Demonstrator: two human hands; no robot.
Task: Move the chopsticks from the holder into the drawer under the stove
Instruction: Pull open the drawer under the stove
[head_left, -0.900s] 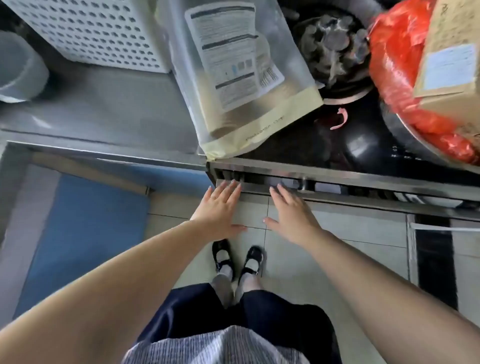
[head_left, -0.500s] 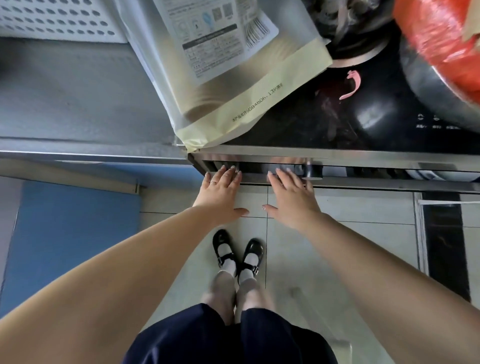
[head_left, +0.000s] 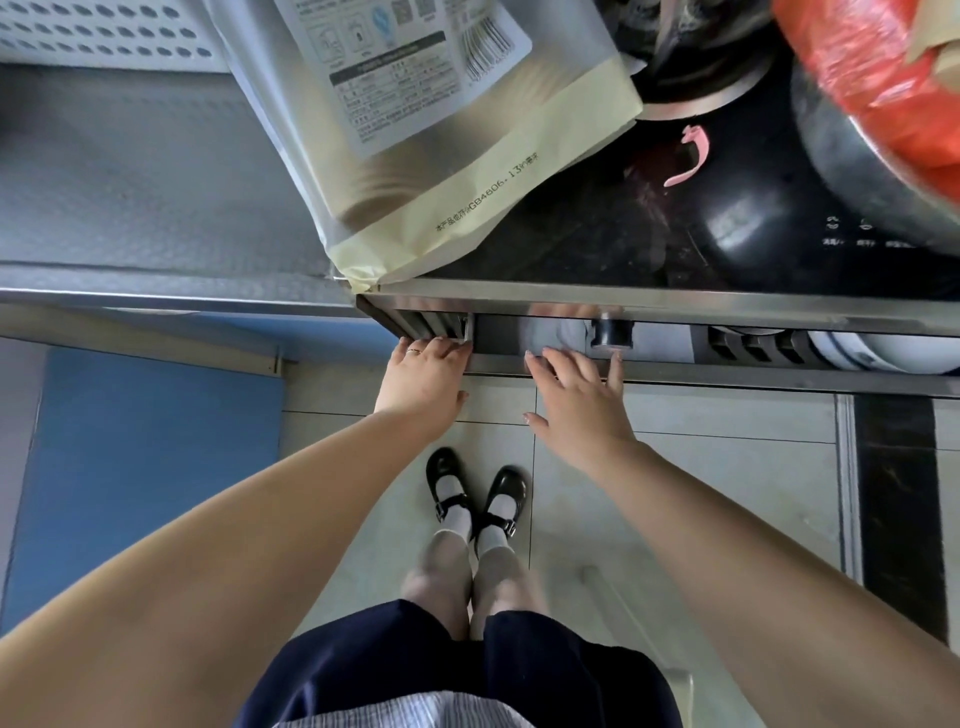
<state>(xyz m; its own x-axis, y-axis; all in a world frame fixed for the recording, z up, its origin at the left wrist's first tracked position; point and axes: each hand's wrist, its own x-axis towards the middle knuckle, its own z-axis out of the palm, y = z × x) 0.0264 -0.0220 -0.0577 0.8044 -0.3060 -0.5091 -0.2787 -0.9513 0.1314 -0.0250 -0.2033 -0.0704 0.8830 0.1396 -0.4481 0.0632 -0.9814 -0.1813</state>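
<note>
The drawer (head_left: 727, 375) under the stove (head_left: 597, 239) is a steel strip, out by a narrow gap that shows a dark inside. My left hand (head_left: 427, 382) is at the drawer's left end with its fingers bent over the front rim, fingertips hidden. To its right, my right hand (head_left: 577, 402) lies flat with fingers spread, their tips on the same rim just below a black knob (head_left: 613, 332). No chopsticks are in view. A white perforated basket (head_left: 104, 36) stands at the top left; I cannot tell whether it is the holder.
A large clear and yellow bag (head_left: 441, 171) overhangs the stove's front left corner. A pot with red plastic (head_left: 883, 104) sits at the right. White bowls (head_left: 883, 353) show in the gap. A grey counter (head_left: 130, 182) lies left, my feet (head_left: 475, 499) on the tiled floor.
Both hands reached forward onto the drawer's front rim, and the left fingers curled over it. The gap under the stove looks slightly wider. The view shifted toward the stove.
</note>
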